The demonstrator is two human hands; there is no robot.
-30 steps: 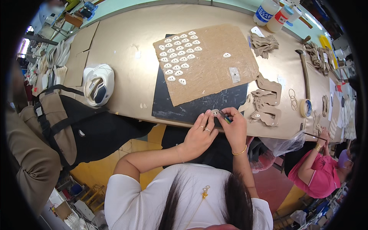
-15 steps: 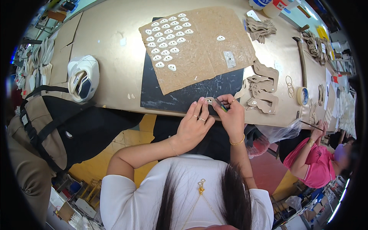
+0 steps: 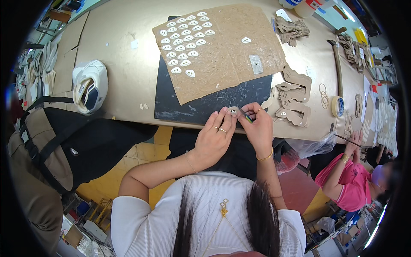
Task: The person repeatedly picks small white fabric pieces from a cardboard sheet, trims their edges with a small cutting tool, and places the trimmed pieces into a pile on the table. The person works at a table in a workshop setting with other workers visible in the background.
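My left hand lies at the table's front edge, its fingers pressed on a small beige piece that carries a white patch with two dark holes. My right hand pinches a small dark-tipped tool with a green and yellow handle, its tip beside the same piece. What my thumbs do beneath the piece is hidden. Just beyond, a brown sheet rests on a black board. Several white rounded-triangle patches with two holes lie on the sheet in rows, with one patch apart on its right side.
Beige cut pieces lie right of the board, with a bundle of strips farther back. A tape roll and a hammer are at the right. A white shoe stands left. A co-worker in pink sits at right.
My left fingers have straightened and drawn closer together over the beige piece. My right hand keeps the tool almost in the same spot. The view has shifted slightly.
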